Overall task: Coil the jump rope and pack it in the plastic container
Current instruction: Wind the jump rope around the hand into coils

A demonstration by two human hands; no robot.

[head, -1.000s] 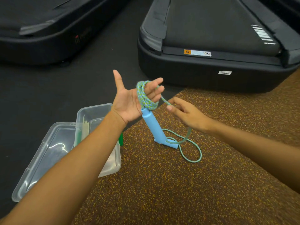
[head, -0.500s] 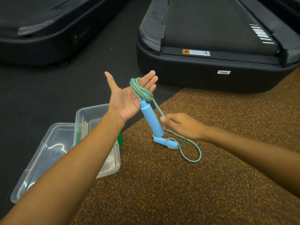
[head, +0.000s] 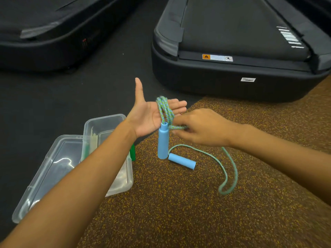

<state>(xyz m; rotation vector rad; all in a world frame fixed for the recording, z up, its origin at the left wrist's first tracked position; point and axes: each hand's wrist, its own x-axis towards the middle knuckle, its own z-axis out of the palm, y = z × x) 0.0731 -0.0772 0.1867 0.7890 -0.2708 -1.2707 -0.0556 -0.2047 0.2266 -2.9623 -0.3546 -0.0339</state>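
Note:
My left hand [head: 146, 115] is held flat, palm up, fingers straight and thumb raised. Several turns of the green-and-blue jump rope [head: 165, 110] are looped around its fingers. One light blue handle [head: 163, 142] hangs straight down from those loops. My right hand [head: 202, 129] pinches the rope just right of that handle's top. The other blue handle [head: 181, 161] lies on the speckled floor, with slack rope [head: 227, 176] curving in a loop to its right. The clear plastic container [head: 105, 122] sits on the floor below my left forearm.
A clear lid [head: 44, 176] lies against the container's left side. Something green [head: 132, 153] pokes out by the container's right wall. Two black treadmill bases stand ahead, one at the right [head: 232, 77] and one at the left [head: 44, 47]. Brown speckled mat [head: 179, 212] covers the near floor.
My right hand rose from the floor-side rope up to the coil at my left hand. My left fingers straightened flat. The hanging handle swung from a slant to vertical.

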